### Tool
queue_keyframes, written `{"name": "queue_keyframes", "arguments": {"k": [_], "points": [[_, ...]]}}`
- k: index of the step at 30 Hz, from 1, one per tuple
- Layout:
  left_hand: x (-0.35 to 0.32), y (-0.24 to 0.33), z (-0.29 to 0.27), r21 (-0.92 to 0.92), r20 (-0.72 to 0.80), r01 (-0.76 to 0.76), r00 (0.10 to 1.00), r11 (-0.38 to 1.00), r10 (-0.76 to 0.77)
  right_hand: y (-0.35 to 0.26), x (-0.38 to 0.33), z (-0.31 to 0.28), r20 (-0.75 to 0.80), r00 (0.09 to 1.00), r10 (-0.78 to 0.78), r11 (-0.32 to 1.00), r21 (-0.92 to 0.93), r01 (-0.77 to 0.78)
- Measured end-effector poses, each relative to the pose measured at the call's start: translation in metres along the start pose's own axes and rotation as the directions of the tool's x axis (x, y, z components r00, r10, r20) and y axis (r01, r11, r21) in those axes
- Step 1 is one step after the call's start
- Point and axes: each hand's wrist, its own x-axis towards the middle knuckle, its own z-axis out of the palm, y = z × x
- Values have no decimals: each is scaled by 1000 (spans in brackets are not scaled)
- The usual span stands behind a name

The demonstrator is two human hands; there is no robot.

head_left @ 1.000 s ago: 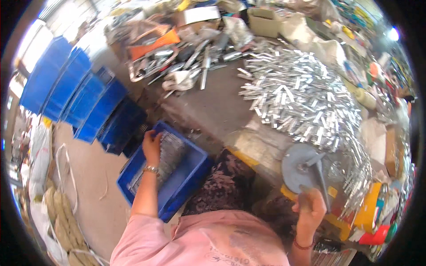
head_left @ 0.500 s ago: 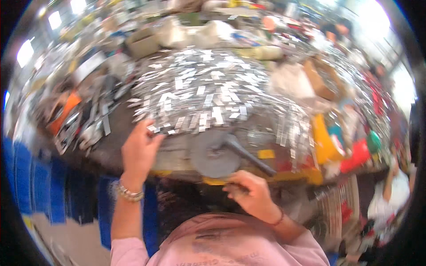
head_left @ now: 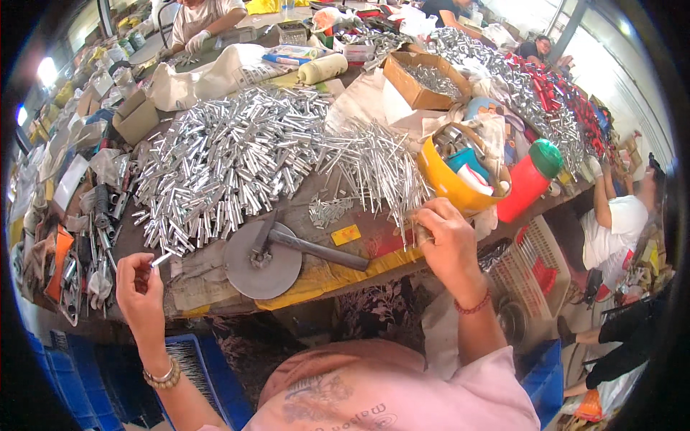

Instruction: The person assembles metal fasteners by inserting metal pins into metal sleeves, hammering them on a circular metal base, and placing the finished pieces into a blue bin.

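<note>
Between thumb and fingers my left hand [head_left: 141, 284] pinches a short silver metal tube [head_left: 162, 259], held just off the near edge of a big heap of similar tubes [head_left: 223, 158]. My right hand [head_left: 447, 241] is closed at the near end of a pile of long thin metal rods [head_left: 377, 169]; what its fingertips grip, if anything, is hidden. Between my hands a hammer [head_left: 323, 251] lies with its head on a round grey disc [head_left: 251, 276]. Small metal pieces [head_left: 330, 212] and a yellow card [head_left: 346, 235] lie beyond the handle.
Right of the rods stand a yellow container [head_left: 442, 172] and a red bottle with a green cap [head_left: 521, 190]. A cardboard box of small metal parts [head_left: 431, 79] sits behind. Tools [head_left: 104, 215] crowd the left. Co-workers sit at the far side and right.
My view has turned, so the bench appears shifted. My right hand has moved away from the disc's near edge to the thin rods. My left hand now shows a tube at its fingertips.
</note>
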Motion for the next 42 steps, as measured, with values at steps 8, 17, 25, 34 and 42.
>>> {"name": "queue_keyframes", "arguments": {"k": [8,17,25,34,42], "points": [[-21,46,11,8,301,-68,952,998,63,1,11,8,227,939,-258,966,41,256],[-23,74,49,-156,367,-389,830,908,419,-7,19,32,79,927,-366,931,22,365],[-33,52,57,-187,357,-273,876,944,325,-59,19,41,17,937,-350,903,271,332],[-45,45,59,-199,328,-178,914,964,237,-133,19,74,89,850,-520,785,441,435],[-47,44,60,-175,294,-173,930,969,219,-141,23,87,107,848,-520,793,429,432]]}}
